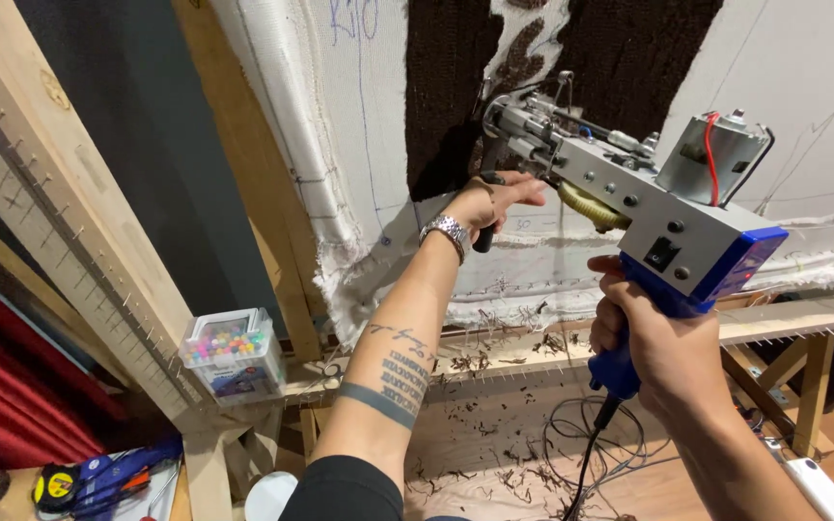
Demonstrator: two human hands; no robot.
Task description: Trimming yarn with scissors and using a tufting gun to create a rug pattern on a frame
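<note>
A grey and blue tufting gun (649, 198) points at a white backing cloth (369, 125) stretched on a wooden frame (272, 193). My right hand (663, 342) grips the gun's blue rear handle. My left hand (494, 198), with a metal watch on the wrist, holds the black front handle near the needle. The needle end sits against a dark brown tufted patch (620, 48) on the cloth.
A clear plastic box of coloured beads (232, 352) sits on the frame's lower rail. Brown yarn scraps and a coiled cable (581, 444) lie below. A tape measure (55, 485) and red fabric (12, 386) are at lower left. Nail strips line the frame.
</note>
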